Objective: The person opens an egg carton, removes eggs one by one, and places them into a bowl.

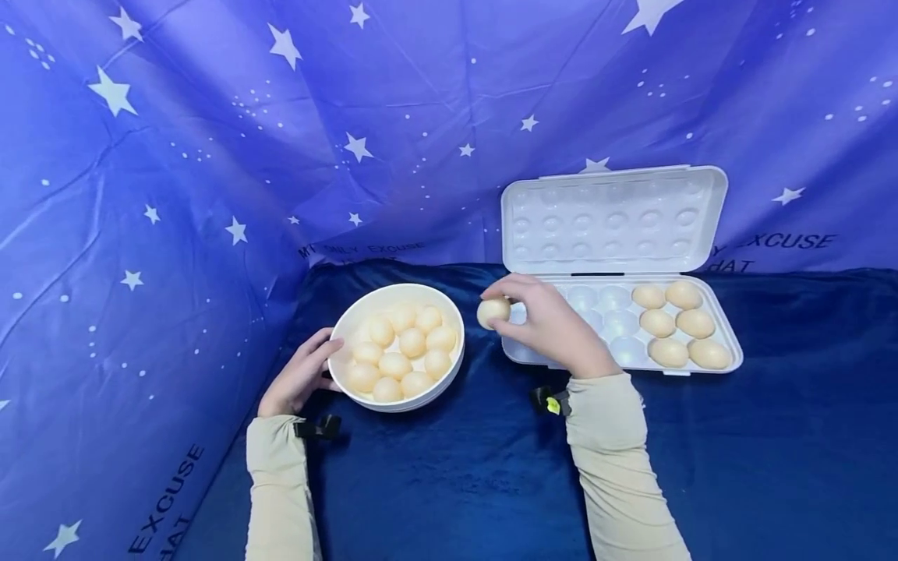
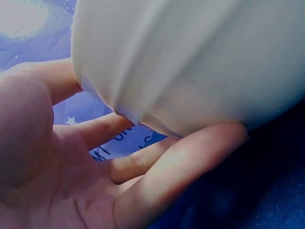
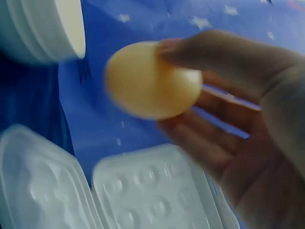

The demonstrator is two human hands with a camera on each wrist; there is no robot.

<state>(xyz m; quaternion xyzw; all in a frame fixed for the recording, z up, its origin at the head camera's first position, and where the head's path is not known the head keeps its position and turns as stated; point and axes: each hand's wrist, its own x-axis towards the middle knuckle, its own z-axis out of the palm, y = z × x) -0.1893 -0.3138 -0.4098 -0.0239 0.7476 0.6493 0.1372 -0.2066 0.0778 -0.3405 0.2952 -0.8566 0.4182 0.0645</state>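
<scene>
With the thumb over its rim and the fingers against its underside, my left hand [image 1: 298, 378] holds a white bowl [image 1: 361, 313]. The bowl's ribbed outer wall [image 2: 186, 62] fills much of the left wrist view. Several pale eggs [image 1: 411, 343] lie inside it. Between thumb and fingers my right hand [image 1: 547, 323] pinches one egg [image 1: 491, 313], held up over the left end of a white egg carton [image 1: 620, 323]. That egg [image 3: 143, 83] looks blurred in the right wrist view. Several eggs [image 1: 668, 352] sit in the carton's right-hand cups; my right hand hides some cups on the left.
The carton's dimpled lid [image 1: 610, 222] stands raised at the back, close to the star-patterned blue curtain [image 1: 421, 93]. Dark blue cloth [image 1: 449, 491] covers the table. Black wrist cameras sit by both sleeves.
</scene>
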